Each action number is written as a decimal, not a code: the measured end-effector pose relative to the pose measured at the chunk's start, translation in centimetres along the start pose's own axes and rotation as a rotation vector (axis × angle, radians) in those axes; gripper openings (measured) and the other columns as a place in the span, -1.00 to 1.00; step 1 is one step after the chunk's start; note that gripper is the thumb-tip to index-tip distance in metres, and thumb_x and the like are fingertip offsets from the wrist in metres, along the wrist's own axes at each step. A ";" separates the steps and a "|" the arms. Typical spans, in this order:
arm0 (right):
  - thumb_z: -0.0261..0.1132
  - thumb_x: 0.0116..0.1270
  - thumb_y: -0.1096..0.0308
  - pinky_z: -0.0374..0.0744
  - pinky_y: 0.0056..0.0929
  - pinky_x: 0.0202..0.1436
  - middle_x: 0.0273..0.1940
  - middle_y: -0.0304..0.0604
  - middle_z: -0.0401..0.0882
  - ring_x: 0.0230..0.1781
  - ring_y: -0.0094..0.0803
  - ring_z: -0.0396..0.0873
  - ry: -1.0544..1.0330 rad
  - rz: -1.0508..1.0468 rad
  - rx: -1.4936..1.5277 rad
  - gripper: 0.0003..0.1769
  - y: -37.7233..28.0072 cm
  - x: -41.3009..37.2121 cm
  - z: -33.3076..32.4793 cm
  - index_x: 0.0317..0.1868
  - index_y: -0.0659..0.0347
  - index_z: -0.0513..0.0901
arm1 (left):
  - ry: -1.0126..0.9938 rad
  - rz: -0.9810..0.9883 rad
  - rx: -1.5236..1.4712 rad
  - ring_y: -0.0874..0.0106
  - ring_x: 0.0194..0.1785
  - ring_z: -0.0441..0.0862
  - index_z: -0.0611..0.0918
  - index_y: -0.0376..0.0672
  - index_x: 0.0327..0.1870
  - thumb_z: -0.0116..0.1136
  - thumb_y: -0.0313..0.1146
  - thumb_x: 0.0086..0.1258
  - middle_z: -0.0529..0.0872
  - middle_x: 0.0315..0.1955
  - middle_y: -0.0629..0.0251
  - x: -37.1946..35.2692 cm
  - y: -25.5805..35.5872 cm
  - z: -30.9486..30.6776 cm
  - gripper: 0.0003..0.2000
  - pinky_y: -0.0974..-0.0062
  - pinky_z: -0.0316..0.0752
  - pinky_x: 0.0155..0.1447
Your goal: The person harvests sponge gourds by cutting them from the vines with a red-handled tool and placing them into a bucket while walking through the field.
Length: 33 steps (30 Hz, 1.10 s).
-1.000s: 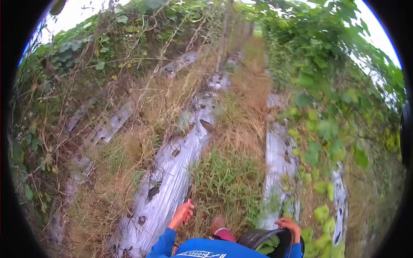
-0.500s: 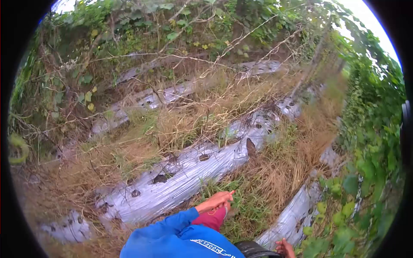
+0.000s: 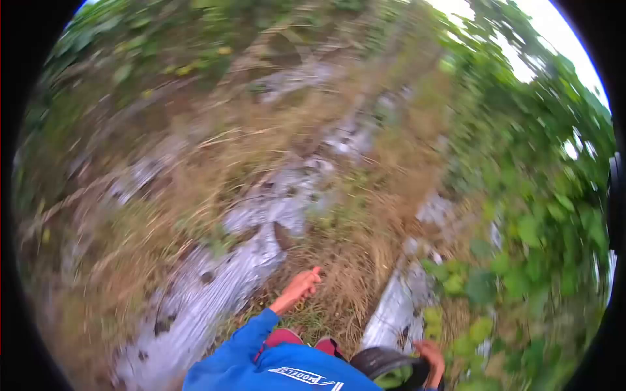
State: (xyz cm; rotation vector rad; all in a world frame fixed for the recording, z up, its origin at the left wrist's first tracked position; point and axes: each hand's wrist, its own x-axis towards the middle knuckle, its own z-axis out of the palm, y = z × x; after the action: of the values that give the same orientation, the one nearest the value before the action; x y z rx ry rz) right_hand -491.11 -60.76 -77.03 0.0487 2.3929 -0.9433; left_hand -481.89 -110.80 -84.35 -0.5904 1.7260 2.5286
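Observation:
My left hand (image 3: 298, 288) is stretched out ahead of my body, its fingers closed around a small orange-red object (image 3: 317, 270) whose tip sticks out past them; blur hides its kind. At my right side hangs a black bucket (image 3: 373, 357), tilted so that green contents (image 3: 394, 376) show inside. My right hand (image 3: 430, 355) is at the bucket's right side, fingers curled at the rim. A blue sleeve (image 3: 251, 335) covers my left forearm.
Silvery plastic mulch (image 3: 228, 296) with dark planting holes runs diagonally on the left. Another mulch strip (image 3: 390, 313) lies ahead of the bucket. Dry grass (image 3: 345, 274) covers the ground between them. Leafy vines (image 3: 521, 228) crowd the right side, and dry stems cross the left.
My view has swung right, and the scene is blurred. My left hand has moved left and up in view. More of the bucket and its green contents now shows, with my right hand higher beside it.

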 end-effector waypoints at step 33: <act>0.27 0.26 -0.19 0.35 -0.66 -0.33 -0.29 -0.39 0.60 -0.34 -0.63 0.44 -0.230 -0.259 0.379 -0.42 -20.8 54.2 -26.5 0.03 0.12 0.70 | -0.174 -0.071 -0.174 0.56 -0.71 0.37 0.51 -0.12 -0.16 0.05 0.04 0.41 0.49 -0.68 0.40 65.7 21.0 19.4 -0.64 0.60 0.21 -0.68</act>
State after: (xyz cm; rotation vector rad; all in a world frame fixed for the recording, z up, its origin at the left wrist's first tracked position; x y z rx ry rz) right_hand -554.41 -68.42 -76.28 -0.2208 2.0138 -1.4307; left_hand -553.38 -113.99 -80.49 -0.4145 1.4148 2.6095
